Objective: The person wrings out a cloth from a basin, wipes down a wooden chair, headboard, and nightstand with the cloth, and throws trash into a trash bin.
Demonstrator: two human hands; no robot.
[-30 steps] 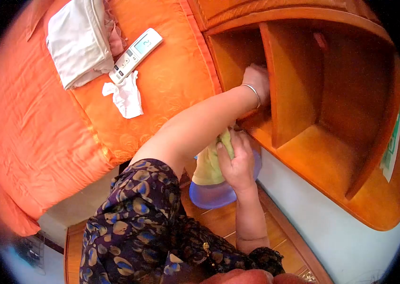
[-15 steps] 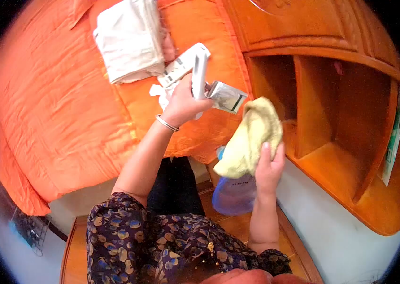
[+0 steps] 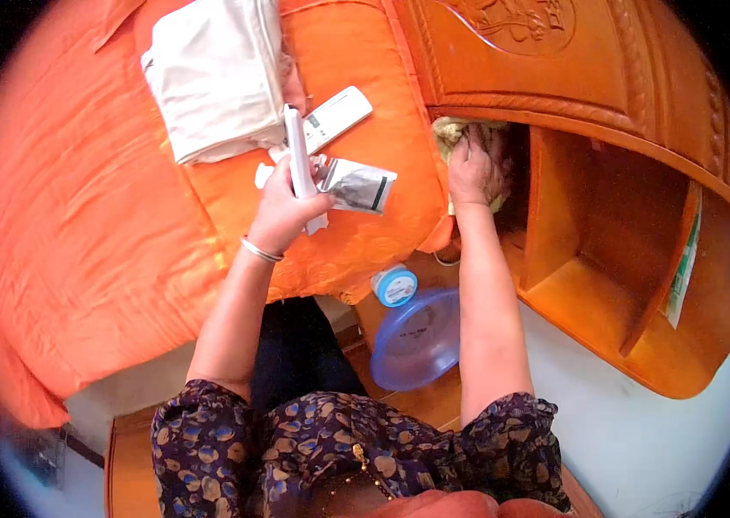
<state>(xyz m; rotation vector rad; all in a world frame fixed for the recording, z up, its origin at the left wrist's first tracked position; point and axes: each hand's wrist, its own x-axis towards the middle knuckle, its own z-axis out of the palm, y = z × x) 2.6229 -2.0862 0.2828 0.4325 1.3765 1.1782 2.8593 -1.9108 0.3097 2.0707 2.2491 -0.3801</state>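
My left hand (image 3: 283, 207) is closed around a slim white device (image 3: 298, 155), seen nearly edge-on, above the orange bedding. A clear packet (image 3: 361, 186) with dark contents sticks out beside that hand, apparently held along with it. Bits of white paper (image 3: 317, 223) show under the fingers. Just beyond, a white remote control (image 3: 339, 116) lies on the bedding. My right hand (image 3: 473, 177) reaches into the left compartment of the wooden shelf, pressed on a yellow cloth (image 3: 449, 134). Its fingers lie along the cloth, and the hand partly covers it.
Folded white fabric (image 3: 214, 82) lies on the orange bedding (image 3: 106, 242). Below the bed's corner are a jar with a light blue lid (image 3: 396, 287) and a translucent blue basin (image 3: 417, 345). The wooden shelf unit (image 3: 589, 224) stands at the right, its dividers projecting upward.
My right hand has carried the yellow cloth up and forward into the shelf compartment. My left hand has moved left with the white device and packet. The jar and basin are now more exposed.
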